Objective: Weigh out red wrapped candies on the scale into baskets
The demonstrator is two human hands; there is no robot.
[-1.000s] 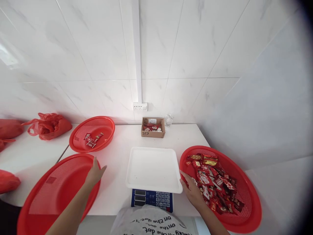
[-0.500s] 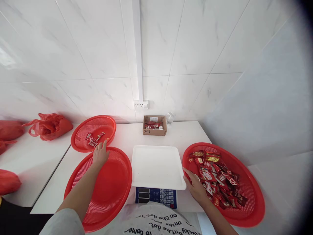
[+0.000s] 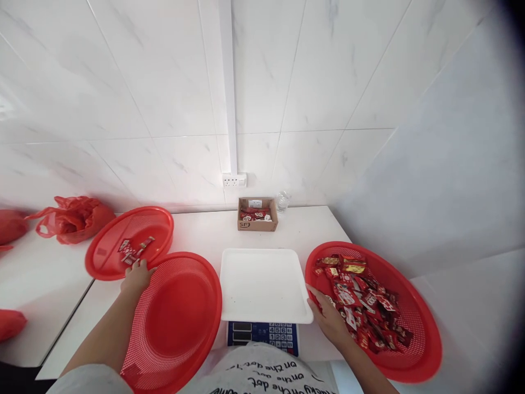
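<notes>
Left hand (image 3: 137, 275): palm down, fingers bent over the near rim of a shallow round red perforated plastic basket (image 3: 158, 230), thumb spread to the right. Partly open; cannot tell whether the fingers pinch the rim. This basket lies just beyond the fingertips, with a few small red-and-white wrapped packets (image 3: 146, 243) inside.

Right hand (image 3: 327, 314): half open, fingers at the left rim of a large oval-looking red perforated plastic basket (image 3: 426, 339). Firmness of hold cannot be told. A loose heap of shiny red and gold packets (image 3: 344, 295) lies to the right of this hand.

Handling (judged): left-hand basket light, fairly stiff, smooth; best held at the rolled rim. Right-hand basket heavier for its heap; the packets probably slide if tilted, so a rim hold on opposite sides suits it.

Around: a second large round red perforated plastic basket (image 3: 180, 312) sits right of and nearer than the left hand, crowding that wrist. Left of the right hand, a white rectangular tray (image 3: 264, 284) above a blue keypad panel (image 3: 262, 332) fills the middle. Beyond both hands: small brown cardboard box (image 3: 258, 225), clear cup (image 3: 283, 201). Past the left hand's basket, farther left: knotted red plastic bag (image 3: 82, 219).
</notes>
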